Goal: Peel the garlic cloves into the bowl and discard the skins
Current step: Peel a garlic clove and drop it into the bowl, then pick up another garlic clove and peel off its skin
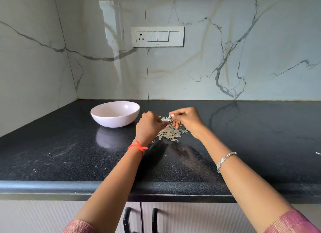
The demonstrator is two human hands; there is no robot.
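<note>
Glossy speckled stone counter (69,154); glossy ceramic bowl (115,119); papery dry skins (171,132); polished marble wall (225,59)

- The left hand (149,126) is hovering knuckles-up, its fingers curling downward and their tips mostly hiding behind the back of the hand.
- The right hand (188,120) is pinching a pale scrap of skin (167,119) between thumb and forefinger, its other fingers hanging loosely curled.
- Both forearms are reaching forward and converging, bringing the hands close together.
</note>
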